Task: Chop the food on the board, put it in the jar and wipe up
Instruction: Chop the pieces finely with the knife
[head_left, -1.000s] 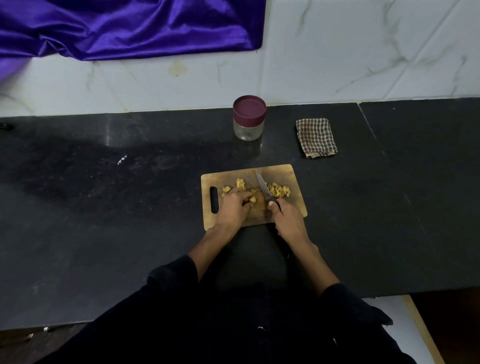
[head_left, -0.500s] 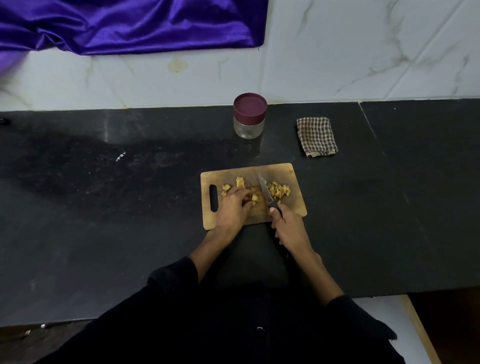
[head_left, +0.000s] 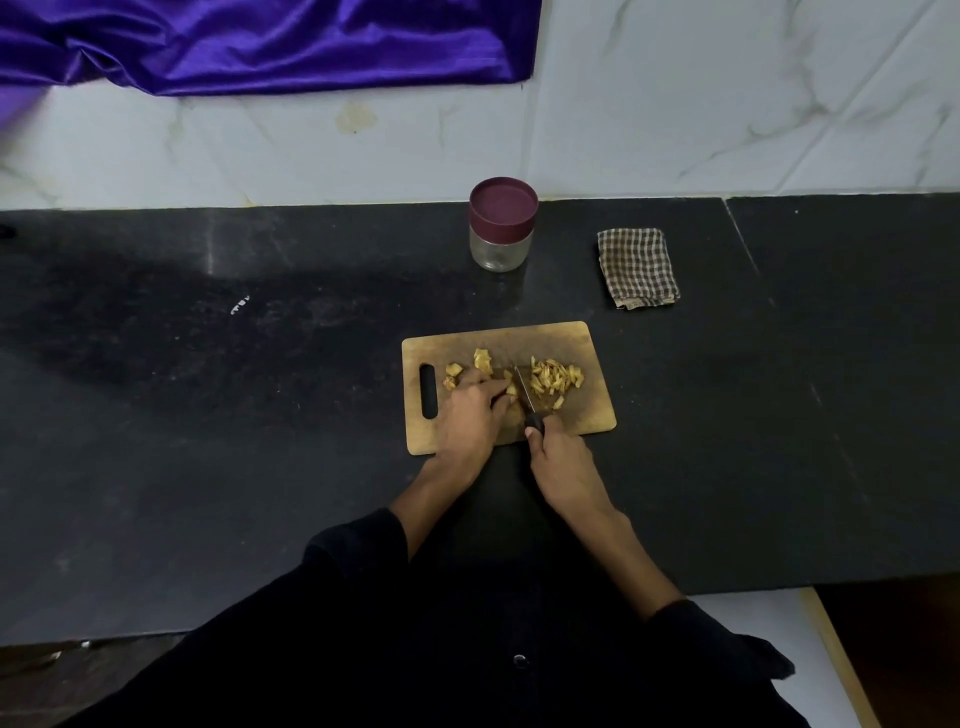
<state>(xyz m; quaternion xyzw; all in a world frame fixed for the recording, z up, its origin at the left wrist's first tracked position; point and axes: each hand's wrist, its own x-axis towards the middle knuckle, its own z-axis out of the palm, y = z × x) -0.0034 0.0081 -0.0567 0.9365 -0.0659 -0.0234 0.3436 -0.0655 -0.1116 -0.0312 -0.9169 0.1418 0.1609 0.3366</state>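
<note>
counter (head_left: 260, 415): a long black stone top. it fills most of the view. a white marble wall stands behind it.
purple cloth (head_left: 260, 41): shiny and crumpled. it hangs on the wall at the top left.
cutting board (head_left: 571, 343): a wooden board with a slot handle on its left end. it lies flat on the counter, right in front of the person.
left hand (head_left: 470, 415): it rests on the left half of the board. its fingers are curled down and hold a small yellow piece still, just beside the knife blade.
right hand (head_left: 563, 462): it is wrapped tight around the dark knife handle, at the near edge of the board.
jar (head_left: 502, 226): a small clear glass jar with a dark red lid on top. it stands behind the board, near the wall, well apart from the hands.
checked cloth (head_left: 638, 267): a folded brown and white cloth. it lies flat on the counter, to the right of the jar.
knife (head_left: 524, 389): a small knife. its blade points away from the person and sits between the left fingers and the cut pile.
cut food (head_left: 556, 378): thin yellow strips in a heap on the right of the blade.
bigger chunks (head_left: 482, 359): a few yellow lumps on the board, left of the blade, by the left hand.
</note>
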